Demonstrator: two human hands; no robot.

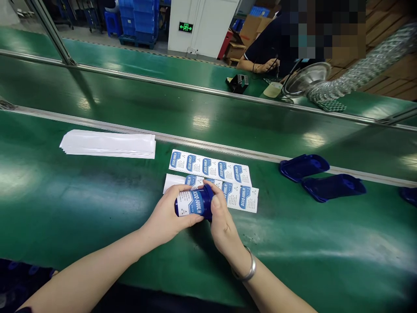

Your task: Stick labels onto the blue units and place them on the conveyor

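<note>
A dark blue plastic housing (207, 208) with a flared end is held between my two hands above the green bench. Around its body lies a white and blue label (193, 202), lettered in part "5000L/H". My left hand (167, 214) grips the labelled body, thumb below and fingers over the top. Against the flared end, my right hand (224, 224) is curled with its fingers closed on it. Just beyond are two label sheets: the far sheet (210, 167) shows fully, while the near sheet (249, 199) is partly covered by my hands.
White paper strips (109, 144) are stacked at the left. Blue plastic parts (334, 188) lie at the right, near a metal rail (270, 157). Past a second rail, a co-worker's hand (269, 66) is beside a flexible duct (365, 65) and a black holder (239, 83).
</note>
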